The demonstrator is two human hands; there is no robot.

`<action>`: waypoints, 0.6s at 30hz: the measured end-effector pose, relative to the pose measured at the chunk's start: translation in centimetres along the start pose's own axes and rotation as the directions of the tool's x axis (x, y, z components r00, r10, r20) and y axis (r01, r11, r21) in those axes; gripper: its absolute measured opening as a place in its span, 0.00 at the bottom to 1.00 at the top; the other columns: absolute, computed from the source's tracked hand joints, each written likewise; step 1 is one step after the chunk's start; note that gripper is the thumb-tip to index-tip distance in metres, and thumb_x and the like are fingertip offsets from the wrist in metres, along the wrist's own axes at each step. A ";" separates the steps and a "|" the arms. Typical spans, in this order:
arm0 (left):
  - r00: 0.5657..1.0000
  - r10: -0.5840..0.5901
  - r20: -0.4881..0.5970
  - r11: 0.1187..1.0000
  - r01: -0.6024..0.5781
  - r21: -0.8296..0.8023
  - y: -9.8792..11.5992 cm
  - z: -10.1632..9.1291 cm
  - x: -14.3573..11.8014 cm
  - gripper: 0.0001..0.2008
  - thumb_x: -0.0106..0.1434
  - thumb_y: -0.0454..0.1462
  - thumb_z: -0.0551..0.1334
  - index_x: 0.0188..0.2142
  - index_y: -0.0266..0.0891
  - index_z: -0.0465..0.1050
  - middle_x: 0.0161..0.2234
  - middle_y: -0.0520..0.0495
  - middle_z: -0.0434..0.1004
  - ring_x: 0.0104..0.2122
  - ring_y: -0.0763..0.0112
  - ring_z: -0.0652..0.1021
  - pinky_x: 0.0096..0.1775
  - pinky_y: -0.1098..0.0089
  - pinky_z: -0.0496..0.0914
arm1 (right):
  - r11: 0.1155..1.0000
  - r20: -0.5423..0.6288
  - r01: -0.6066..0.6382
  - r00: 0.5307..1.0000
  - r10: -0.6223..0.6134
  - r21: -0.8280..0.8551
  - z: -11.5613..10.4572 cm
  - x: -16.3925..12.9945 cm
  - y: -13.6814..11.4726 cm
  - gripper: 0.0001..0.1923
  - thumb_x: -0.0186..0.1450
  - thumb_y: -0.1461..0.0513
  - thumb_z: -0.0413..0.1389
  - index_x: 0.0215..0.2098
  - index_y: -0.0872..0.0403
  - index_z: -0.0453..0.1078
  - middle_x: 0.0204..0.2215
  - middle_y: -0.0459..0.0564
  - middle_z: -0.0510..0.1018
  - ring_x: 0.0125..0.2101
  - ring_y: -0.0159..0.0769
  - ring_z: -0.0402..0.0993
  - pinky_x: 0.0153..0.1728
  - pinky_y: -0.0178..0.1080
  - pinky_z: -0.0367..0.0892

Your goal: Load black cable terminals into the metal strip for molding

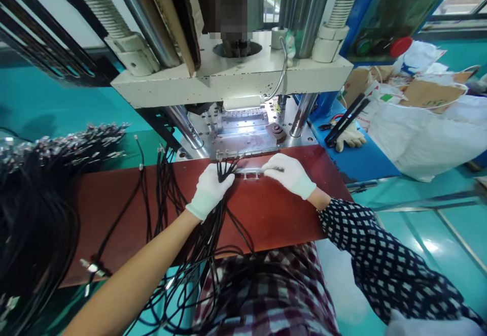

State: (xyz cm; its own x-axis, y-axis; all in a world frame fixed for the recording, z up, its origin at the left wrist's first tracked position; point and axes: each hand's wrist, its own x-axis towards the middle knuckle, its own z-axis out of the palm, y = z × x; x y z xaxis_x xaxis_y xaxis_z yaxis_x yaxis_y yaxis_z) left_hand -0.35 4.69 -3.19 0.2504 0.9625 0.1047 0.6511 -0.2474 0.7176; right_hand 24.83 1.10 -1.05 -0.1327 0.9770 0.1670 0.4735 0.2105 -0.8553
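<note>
My left hand (210,190), in a white glove, is closed around a bunch of thin black cables (224,169) on the dark red board (274,214). The cable ends fan out above my fingers toward a small metal strip (249,173). My right hand (289,173), also gloved in white, presses on the right end of that strip with its fingers curled over it. Both hands sit just in front of the press machine's shiny metal bed (243,133). The loose cable lengths trail down over the board's edge toward my lap.
A large pile of black cables with metal tips (57,148) lies at the left. The white press frame (228,77) with steel columns stands behind. A spare glove (352,137) lies on a blue surface at right, beside white sacks and cardboard (426,118).
</note>
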 end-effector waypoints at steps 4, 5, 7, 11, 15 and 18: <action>0.995 0.104 -0.001 0.995 -0.104 -0.011 -0.7 0.4 0.0 0.14 0.63 0.41 0.59 0.44 0.37 0.77 0.42 0.44 0.79 0.45 0.61 0.78 0.51 0.62 0.69 | 0.948 -0.069 -0.021 0.997 0.046 0.316 -0.3 0.0 0.1 0.14 0.62 0.55 0.59 0.36 0.60 0.74 0.36 0.49 0.74 0.32 0.23 0.71 0.38 0.29 0.69; 0.993 0.116 -0.002 0.993 -0.116 -0.010 -0.7 0.4 0.0 0.14 0.63 0.41 0.59 0.44 0.37 0.77 0.42 0.44 0.79 0.45 0.61 0.78 0.51 0.62 0.69 | 0.923 -0.104 -0.022 0.992 0.067 0.385 -0.6 -0.1 0.1 0.15 0.62 0.54 0.58 0.37 0.60 0.72 0.35 0.49 0.74 0.32 0.23 0.71 0.38 0.29 0.70; 0.991 0.131 0.001 0.991 -0.131 -0.008 -0.7 0.3 0.1 0.14 0.64 0.41 0.58 0.45 0.37 0.76 0.43 0.43 0.79 0.45 0.61 0.78 0.51 0.62 0.69 | 0.881 -0.182 0.003 0.979 0.094 0.474 -1.6 -0.8 -0.1 0.16 0.64 0.53 0.57 0.40 0.58 0.69 0.37 0.49 0.75 0.35 0.24 0.72 0.43 0.30 0.72; 0.992 0.119 0.046 0.992 -0.117 -0.042 -0.6 -0.2 0.3 0.16 0.64 0.43 0.57 0.45 0.35 0.75 0.44 0.40 0.79 0.45 0.60 0.78 0.50 0.62 0.70 | 0.850 -0.412 0.124 0.904 0.116 0.512 -5.5 -6.0 -0.2 0.14 0.65 0.52 0.56 0.39 0.54 0.65 0.52 0.51 0.72 0.47 0.28 0.74 0.56 0.38 0.70; 0.991 0.119 0.067 0.993 -0.118 -0.020 -0.6 -0.8 0.8 0.19 0.65 0.44 0.56 0.47 0.34 0.75 0.45 0.40 0.80 0.46 0.59 0.79 0.51 0.63 0.70 | 0.840 -0.685 0.139 0.655 0.319 0.524 -9.5 -15.3 2.3 0.11 0.64 0.53 0.58 0.40 0.49 0.68 0.53 0.52 0.72 0.47 0.33 0.77 0.46 0.37 0.74; 0.990 0.108 0.086 0.994 -0.111 0.022 -0.4 -1.2 0.8 0.20 0.65 0.45 0.56 0.47 0.35 0.76 0.45 0.41 0.80 0.47 0.59 0.78 0.52 0.63 0.69 | 0.966 -0.825 -0.134 0.502 0.260 0.223 -10.1 -22.2 5.9 0.14 0.68 0.49 0.49 0.44 0.44 0.70 0.47 0.55 0.76 0.38 0.30 0.78 0.38 0.35 0.73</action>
State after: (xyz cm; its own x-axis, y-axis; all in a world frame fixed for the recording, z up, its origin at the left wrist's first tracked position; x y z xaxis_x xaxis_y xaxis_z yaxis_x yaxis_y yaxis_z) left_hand -1.25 5.66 -2.56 0.3801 0.9169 0.1221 0.6352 -0.3547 0.6861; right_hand 39.36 -19.01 -4.83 0.7748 0.5736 0.2659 0.2806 0.0650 -0.9576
